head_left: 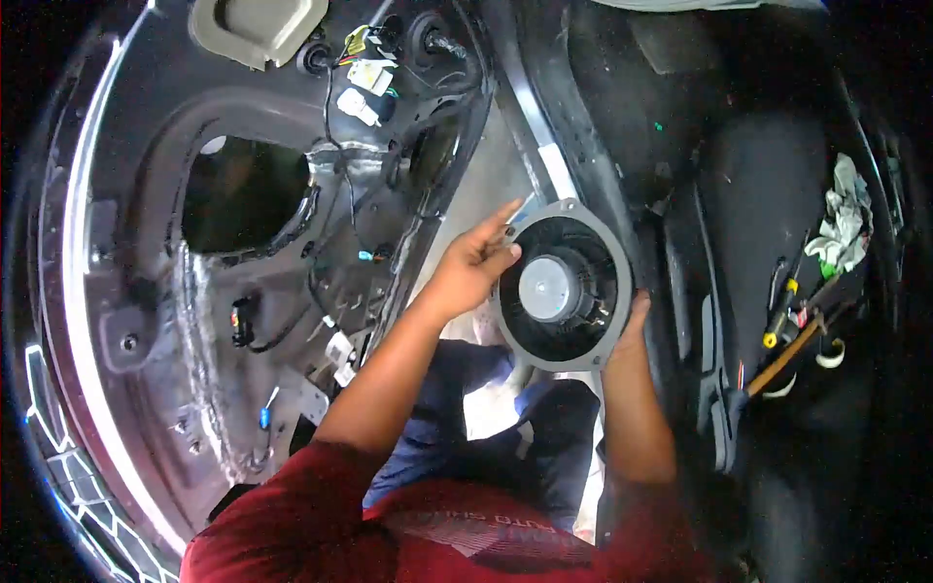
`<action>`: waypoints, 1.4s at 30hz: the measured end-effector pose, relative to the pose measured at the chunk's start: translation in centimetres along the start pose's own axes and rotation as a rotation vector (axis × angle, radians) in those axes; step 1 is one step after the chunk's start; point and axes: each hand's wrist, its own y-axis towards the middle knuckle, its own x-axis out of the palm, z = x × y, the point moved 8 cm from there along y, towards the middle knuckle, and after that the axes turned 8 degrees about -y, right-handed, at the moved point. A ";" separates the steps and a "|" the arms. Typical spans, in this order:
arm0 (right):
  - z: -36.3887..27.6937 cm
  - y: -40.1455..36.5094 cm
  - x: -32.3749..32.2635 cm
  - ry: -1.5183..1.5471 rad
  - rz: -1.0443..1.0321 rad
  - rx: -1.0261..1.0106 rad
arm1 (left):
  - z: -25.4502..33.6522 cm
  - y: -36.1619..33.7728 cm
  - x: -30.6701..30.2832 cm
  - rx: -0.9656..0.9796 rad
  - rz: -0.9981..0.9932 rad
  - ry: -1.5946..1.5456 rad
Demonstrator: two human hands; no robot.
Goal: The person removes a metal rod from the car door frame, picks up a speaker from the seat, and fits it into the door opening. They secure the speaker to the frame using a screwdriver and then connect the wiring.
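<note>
right hand takes the speaker at its right rim, thumb up along the outer edge; the other fingers are hidden behind, so i cannot tell how far they wrap. left hand at the upper left rim: thumb tip against the ring, forefinger reaching out apart from it. whether anything is pinched between, cannot tell.

speaker sits between my hands, above my lap, magnet side toward me, ring tilted slightly. step in hand, as i judge it: holding and handling the back of it. any turn from here calls for the right hand to bear the weight while the left guides the rim.

left of the speaker: bare door metal. up and left of it: white connectors. right of it: black seat, with wooden-handled tool and crumpled wrapping.
</note>
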 end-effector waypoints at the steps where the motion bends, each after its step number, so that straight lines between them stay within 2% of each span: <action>1: 0.4 1.4 -0.5 0.071 -0.104 0.075 | -1.1 0.3 -0.7 -0.028 0.064 -0.206; 2: -0.2 2.5 -0.4 0.037 -0.067 0.036 | -2.0 0.5 -1.4 -0.050 0.128 -0.415; 3: -0.9 3.5 -0.3 0.002 -0.028 -0.002 | -2.7 0.8 -2.1 -0.074 0.171 -0.384; 5: -3.1 6.2 3.9 0.060 -0.342 -0.035 | -4.5 1.3 -2.8 -0.050 0.223 -0.392; 8: -2.5 9.7 1.0 -0.088 -0.374 0.028 | -8.1 2.1 -3.4 -0.036 0.259 -0.401; 10: -2.1 11.8 0.5 -0.092 -0.379 0.028 | -10.3 2.6 -3.1 -0.068 0.196 -0.439; 14: -2.6 15.6 2.0 -0.121 -0.494 -0.003 | -9.9 4.4 -3.8 0.062 0.197 -0.407; 16: -2.2 16.8 1.8 -0.082 -0.509 0.029 | -8.2 4.8 -4.6 0.203 0.270 -0.312; 17: -2.2 16.2 4.4 -0.109 -0.577 0.015 | -8.0 4.9 -4.9 0.216 0.286 -0.317; 20: -2.3 15.7 5.0 -0.182 -0.560 -0.087 | -6.1 5.8 -6.0 0.284 0.306 -0.250; 22: -2.0 13.9 6.2 -0.104 -0.699 -0.058 | -5.8 6.1 -5.8 0.239 0.216 -0.316; 24: -1.8 14.0 4.8 -0.164 -0.610 -0.078 | -5.3 5.8 -5.7 0.287 0.200 -0.312; 26: -1.5 14.2 3.5 -0.177 -0.622 -0.025 | -5.9 4.7 -5.9 0.396 0.257 -0.160; 27: -1.3 14.2 3.5 -0.257 -0.565 -0.036 | -6.8 4.2 -5.9 0.401 0.259 -0.157; 29: -1.2 13.5 5.4 -0.339 -0.559 -0.101 | -10.9 3.1 -6.1 0.219 0.313 -0.310; 32: -1.0 13.0 9.1 -0.480 -0.581 -0.194 | -15.8 0.8 -6.0 0.106 0.343 -0.232; 35: 0.3 14.0 10.1 -0.549 -0.591 -0.225 | -17.8 -1.5 -6.0 0.088 0.319 -0.124; 37: 0.8 15.2 10.4 -0.473 -0.574 -0.326 | -17.8 -3.5 -6.4 0.048 0.345 -0.053; 39: 1.9 16.9 10.4 -0.446 -0.569 -0.322 | -17.0 -6.0 -6.6 0.016 0.379 0.010; 42: 2.8 18.7 11.0 -0.404 -0.547 -0.292 | -11.2 -12.3 -7.4 0.353 0.604 0.295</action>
